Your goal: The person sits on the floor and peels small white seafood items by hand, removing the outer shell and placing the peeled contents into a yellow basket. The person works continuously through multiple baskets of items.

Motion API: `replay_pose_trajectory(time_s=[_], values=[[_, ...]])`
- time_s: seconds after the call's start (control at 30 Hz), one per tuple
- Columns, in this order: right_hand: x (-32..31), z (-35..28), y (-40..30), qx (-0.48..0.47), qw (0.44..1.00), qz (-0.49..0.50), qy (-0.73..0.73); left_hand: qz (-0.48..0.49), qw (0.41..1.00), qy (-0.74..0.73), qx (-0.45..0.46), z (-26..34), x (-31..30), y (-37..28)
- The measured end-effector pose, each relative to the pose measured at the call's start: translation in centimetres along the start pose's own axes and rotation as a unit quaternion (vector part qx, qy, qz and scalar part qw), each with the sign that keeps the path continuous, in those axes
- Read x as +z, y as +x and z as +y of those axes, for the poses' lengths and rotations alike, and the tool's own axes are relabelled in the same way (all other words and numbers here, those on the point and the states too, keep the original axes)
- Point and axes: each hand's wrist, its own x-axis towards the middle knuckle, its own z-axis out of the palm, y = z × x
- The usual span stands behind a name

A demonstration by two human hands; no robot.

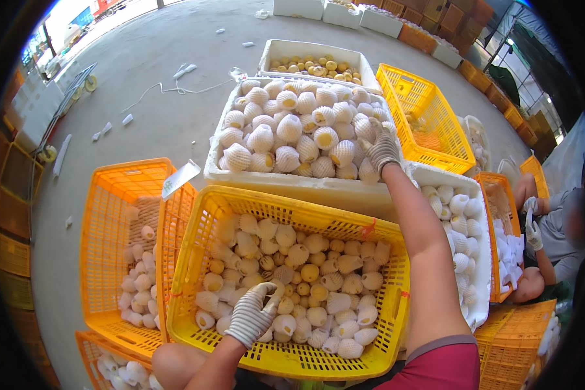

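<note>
My left hand (257,313), in a striped knit glove, is over the near part of a yellow plastic crate (292,204). Its thumb and fingers are curved and apart, just above the fruit, with nothing visible between them. Round yellow fruits (310,273) fill the crate, some bare and many in white foam net sleeves (339,302). Stretched forward, my gloved right hand (384,146) rests at the right side of a white foam box (253,179). Sleeved fruits (289,127) are heaped in that box. The right fingertips touch one; whether they grip it is hidden.
An orange crate (119,170) with sleeved fruit stands left, a paper tag (180,179) on its rim. Behind are a foam box (317,48) of bare fruit and a yellow crate (424,107). At right, another foam box (480,292) adjoins a seated person (558,234) in gloves.
</note>
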Motion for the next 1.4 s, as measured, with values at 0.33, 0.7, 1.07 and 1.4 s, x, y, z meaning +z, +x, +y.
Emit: replay_pose_trajectory(time_s=[0.33, 0.7, 1.07, 1.4], values=[[-0.6, -7.0, -5.7, -0.084, 0.994, -0.043, -0.06, 0.023, 0.999, -0.001, 0.047, -0.7, 0.2, 0.0], [3.1, -8.3, -7.6, -0.052, 0.998, 0.037, 0.025, 0.017, 0.999, -0.025, 0.029, 0.1, 0.1, 0.0], [3.0, -6.7, -8.0, -0.041, 0.991, 0.05, -0.117, 0.012, 0.998, 0.019, 0.06, 0.5, 0.0, 0.2], [1.1, -13.2, -2.5, 0.072, 0.968, -0.161, -0.181, 0.014, 0.998, 0.022, 0.056, 0.2, -0.3, 0.2]])
